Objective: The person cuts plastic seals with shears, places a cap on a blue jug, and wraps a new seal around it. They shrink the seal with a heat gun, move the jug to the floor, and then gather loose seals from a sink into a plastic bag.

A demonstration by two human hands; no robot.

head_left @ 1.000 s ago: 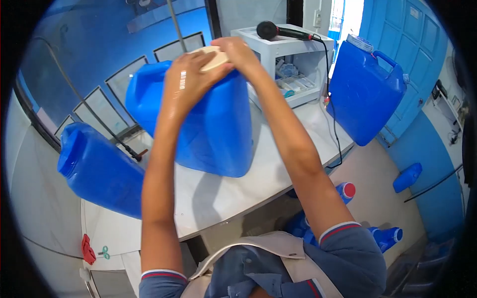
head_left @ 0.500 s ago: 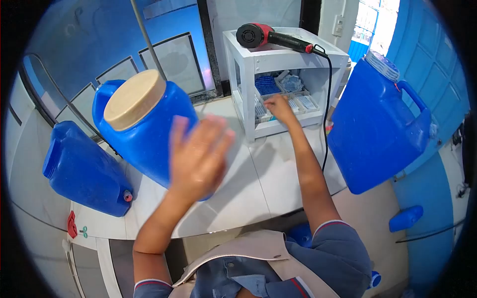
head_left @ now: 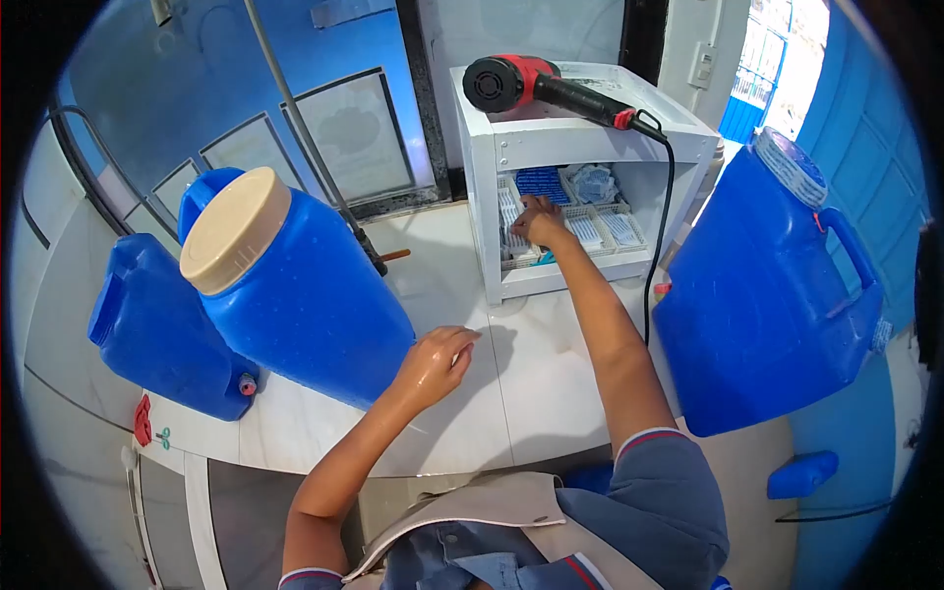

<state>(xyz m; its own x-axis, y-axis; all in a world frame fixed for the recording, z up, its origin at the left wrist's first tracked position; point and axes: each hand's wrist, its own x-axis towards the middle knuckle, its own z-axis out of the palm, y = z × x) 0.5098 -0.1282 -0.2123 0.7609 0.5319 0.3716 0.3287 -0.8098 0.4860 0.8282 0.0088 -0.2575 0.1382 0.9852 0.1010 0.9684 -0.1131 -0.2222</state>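
My right hand (head_left: 539, 222) reaches into a white cabinet (head_left: 580, 285), its fingers pinched over small baskets (head_left: 585, 232). The baskets hold stacks of white and blue printed slips (head_left: 541, 185); what the fingertips grip, if anything, is hidden. My left hand (head_left: 438, 366) hovers over the counter with fingers curled together and nothing visible in it. It looks wet. Beside it stands a large blue jug (head_left: 315, 295) with a beige screw cap (head_left: 236, 231).
A red and black heat gun (head_left: 536, 87) lies on the cabinet, its cord hanging down the front. Another blue jug (head_left: 757, 305) stands right, one more (head_left: 172, 329) far left. A metal rod (head_left: 305, 128) rises behind. Green scissors (head_left: 164, 438) lie near the left edge.
My left hand has dropped away from the capped jug and its spread fingers have curled. My right hand has moved slightly within the cabinet. The view has shifted, and the capped jug appears farther left.
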